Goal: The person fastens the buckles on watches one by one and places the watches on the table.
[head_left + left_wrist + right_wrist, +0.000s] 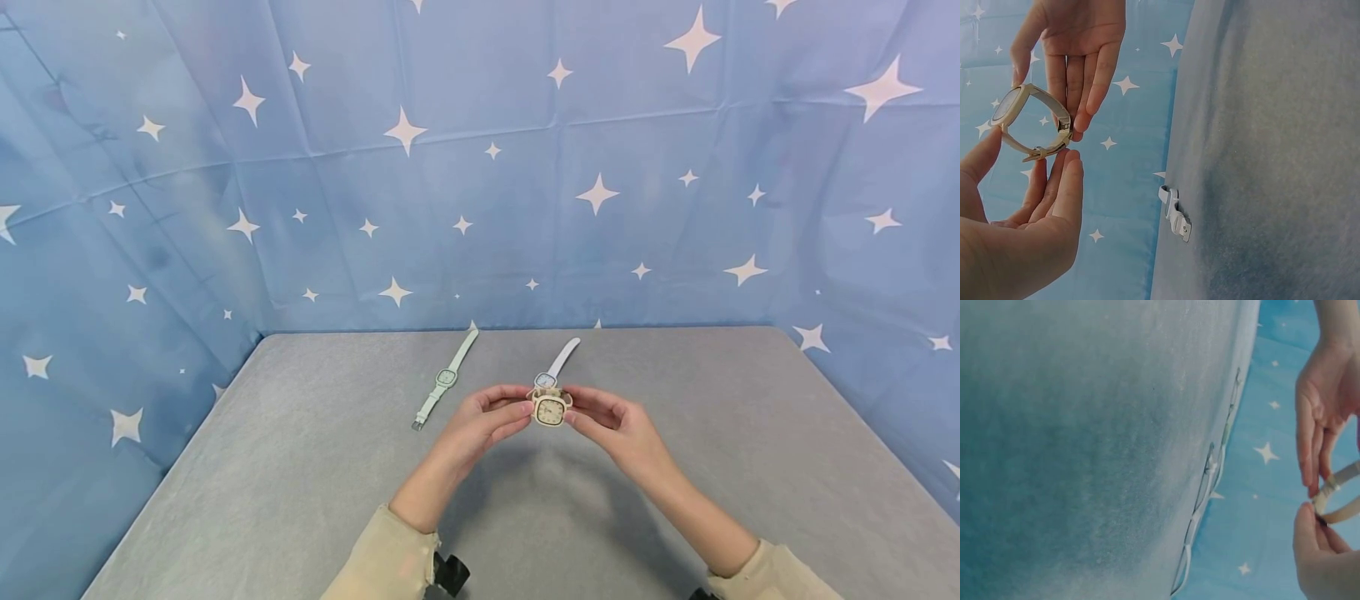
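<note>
A cream wristwatch (pixel 551 411) is held up above the table, dial facing me. My left hand (pixel 483 421) pinches its left side between thumb and fingers, and my right hand (pixel 618 429) does the same on the right. In the left wrist view the strap (pixel 1054 105) forms a buckled loop, with thumbs at the case and fingertips at the buckle (pixel 1065 132). Right behind it in the head view lies a white wristwatch (pixel 562 358), partly covered by the cream one. A pale green wristwatch (pixel 446 378) lies stretched out to the left of my hands.
Under everything is a grey table (pixel 300 467). A blue cloth with white stars (pixel 480 183) hangs behind and along both sides of it. Both sleeves are beige, and a black wrist device (pixel 452 575) shows at the left cuff.
</note>
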The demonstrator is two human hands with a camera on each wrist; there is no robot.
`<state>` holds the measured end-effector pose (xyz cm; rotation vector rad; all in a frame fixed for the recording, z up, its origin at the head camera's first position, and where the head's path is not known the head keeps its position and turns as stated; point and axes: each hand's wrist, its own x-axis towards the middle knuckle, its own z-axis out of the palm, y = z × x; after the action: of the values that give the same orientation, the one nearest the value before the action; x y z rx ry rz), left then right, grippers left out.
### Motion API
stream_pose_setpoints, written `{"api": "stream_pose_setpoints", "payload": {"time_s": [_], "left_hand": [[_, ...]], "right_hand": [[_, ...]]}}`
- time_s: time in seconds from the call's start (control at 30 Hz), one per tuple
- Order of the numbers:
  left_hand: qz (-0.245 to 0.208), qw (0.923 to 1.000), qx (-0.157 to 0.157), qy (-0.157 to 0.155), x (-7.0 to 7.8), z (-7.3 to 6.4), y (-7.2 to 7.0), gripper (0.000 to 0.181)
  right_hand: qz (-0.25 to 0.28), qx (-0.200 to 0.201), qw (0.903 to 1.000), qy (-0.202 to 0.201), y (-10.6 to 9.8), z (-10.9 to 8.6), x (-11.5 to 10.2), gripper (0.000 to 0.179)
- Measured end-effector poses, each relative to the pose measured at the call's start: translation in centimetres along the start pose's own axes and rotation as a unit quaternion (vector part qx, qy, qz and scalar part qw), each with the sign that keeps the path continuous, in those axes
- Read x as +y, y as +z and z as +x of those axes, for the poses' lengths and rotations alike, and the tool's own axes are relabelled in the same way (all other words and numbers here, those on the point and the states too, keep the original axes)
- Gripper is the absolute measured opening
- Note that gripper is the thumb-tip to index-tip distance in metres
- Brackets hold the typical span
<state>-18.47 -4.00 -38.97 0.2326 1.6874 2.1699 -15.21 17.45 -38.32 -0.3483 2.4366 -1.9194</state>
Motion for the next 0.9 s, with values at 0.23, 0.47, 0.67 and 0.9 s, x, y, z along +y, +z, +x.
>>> {"api": "stream_pose_setpoints", "payload": {"time_s": [0.23,0.47,0.67,0.9], "left_hand": [[0.001,1.0000,0.001,-0.004,-0.11,0.12,-0.02,0.040],[0.004,1.0000,0.000,-0.002,-0.27,0.16,0.02,0.041],[0.014,0.9999,0.005,-0.005,-0.31,0.12,0.02,0.041],[0.021,0.9997,0.008,-0.005,-0.31,0.14,0.04,0.041]], "right_hand": [[-0.006,0.000,0.9999,0.013,0.01,-0.05,-0.04,0.046],[-0.004,0.000,0.9997,0.023,0.00,-0.07,0.01,0.045],[-0.003,-0.002,0.9996,0.028,-0.09,-0.14,-0.05,0.046],[-0.002,-0.009,0.9989,0.045,-0.29,-0.16,-0.16,0.047]]}}
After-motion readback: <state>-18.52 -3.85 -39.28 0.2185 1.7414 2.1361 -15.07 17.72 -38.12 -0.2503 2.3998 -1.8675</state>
